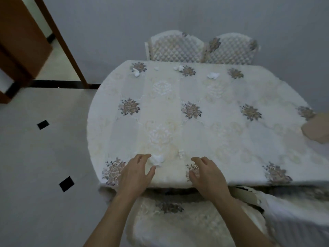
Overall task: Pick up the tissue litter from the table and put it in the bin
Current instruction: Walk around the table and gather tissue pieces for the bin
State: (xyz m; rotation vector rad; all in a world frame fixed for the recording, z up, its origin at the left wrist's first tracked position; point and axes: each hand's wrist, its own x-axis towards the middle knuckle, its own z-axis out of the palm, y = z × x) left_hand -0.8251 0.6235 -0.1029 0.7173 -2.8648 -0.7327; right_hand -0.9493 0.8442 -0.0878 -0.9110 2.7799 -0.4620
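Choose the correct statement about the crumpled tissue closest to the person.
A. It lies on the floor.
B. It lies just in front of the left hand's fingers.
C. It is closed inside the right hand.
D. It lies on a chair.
B: the tissue lies on the table at the left hand's open fingers; the right hand is empty.

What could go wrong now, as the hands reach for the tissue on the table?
1. The white tissue wad by the left hand blends with the pale tablecloth; the small scrap near the right hand could be missed.
2. The far tissue pieces lie near the chairs, a long reach.
3. No bin is visible.
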